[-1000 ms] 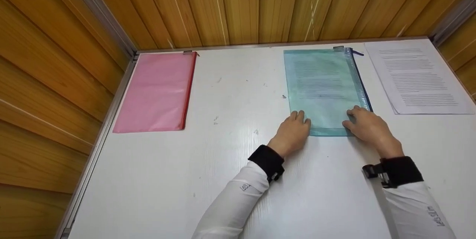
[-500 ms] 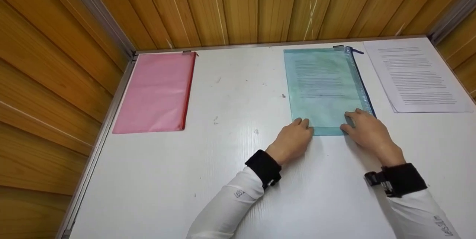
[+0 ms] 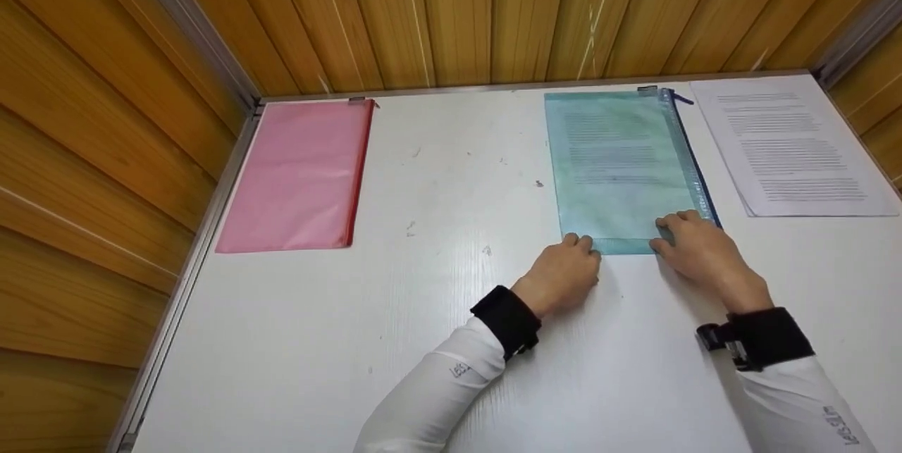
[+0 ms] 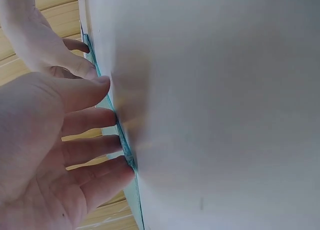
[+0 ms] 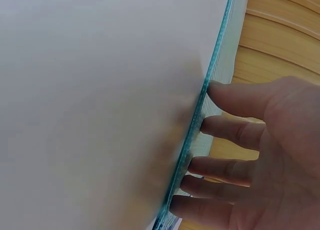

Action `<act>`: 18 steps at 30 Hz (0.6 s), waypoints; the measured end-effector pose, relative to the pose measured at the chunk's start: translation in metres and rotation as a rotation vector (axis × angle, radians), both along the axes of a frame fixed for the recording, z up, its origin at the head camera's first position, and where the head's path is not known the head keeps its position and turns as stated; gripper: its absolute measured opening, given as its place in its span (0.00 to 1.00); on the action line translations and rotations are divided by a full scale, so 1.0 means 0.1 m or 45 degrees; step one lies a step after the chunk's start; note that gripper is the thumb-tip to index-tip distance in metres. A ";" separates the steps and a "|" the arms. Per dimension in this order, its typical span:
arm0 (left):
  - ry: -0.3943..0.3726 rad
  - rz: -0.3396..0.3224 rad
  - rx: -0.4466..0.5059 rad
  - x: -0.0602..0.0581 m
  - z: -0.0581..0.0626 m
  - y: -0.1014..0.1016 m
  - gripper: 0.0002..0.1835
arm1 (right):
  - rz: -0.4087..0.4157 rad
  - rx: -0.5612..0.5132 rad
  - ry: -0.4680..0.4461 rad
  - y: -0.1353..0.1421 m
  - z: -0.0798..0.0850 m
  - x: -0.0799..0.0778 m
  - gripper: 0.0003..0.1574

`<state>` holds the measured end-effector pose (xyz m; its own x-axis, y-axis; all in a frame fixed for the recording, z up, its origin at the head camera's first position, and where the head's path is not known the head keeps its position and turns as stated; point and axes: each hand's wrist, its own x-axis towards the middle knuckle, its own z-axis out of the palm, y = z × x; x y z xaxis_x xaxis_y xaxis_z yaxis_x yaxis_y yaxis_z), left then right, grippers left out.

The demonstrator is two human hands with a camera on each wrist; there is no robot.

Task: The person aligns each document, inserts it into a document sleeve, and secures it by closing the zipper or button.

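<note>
A translucent teal zip folder (image 3: 620,206) with a printed sheet showing through lies flat on the white table, its dark blue zipper along the right side. My left hand (image 3: 564,270) touches the folder's lower left corner; in the left wrist view its fingers (image 4: 95,150) are fairly straight, tips at the teal edge. At the lower right part, my right hand (image 3: 705,252) rests its fingertips on the folder. The right wrist view has the right thumb and fingers (image 5: 225,170) extended along the folder's near edge (image 5: 200,97).
On the left of the table lies a pink zip folder (image 3: 292,178) with a red zipper. Printed sheets (image 3: 796,143) are stacked just right of the teal folder. Wood-patterned panels (image 3: 458,16) wall in the back and sides of the table (image 3: 317,347).
The teal folder has shifted slightly to the right. My left hand has moved down and right to its lower left corner, and my right hand has slid slightly right and nearer.
</note>
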<state>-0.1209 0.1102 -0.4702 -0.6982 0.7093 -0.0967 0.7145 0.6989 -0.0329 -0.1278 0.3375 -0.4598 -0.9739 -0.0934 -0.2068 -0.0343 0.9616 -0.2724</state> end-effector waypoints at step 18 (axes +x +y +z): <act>-0.103 0.042 -0.038 -0.12 0.03 0.15 0.19 | -0.001 0.035 -0.032 0.17 -0.01 -0.12 0.31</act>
<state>-0.1327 0.1255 -0.4675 -0.7103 0.6820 -0.1744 0.6922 0.7217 0.0030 -0.1400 0.3540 -0.4604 -0.9684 -0.0865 -0.2340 -0.0269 0.9687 -0.2468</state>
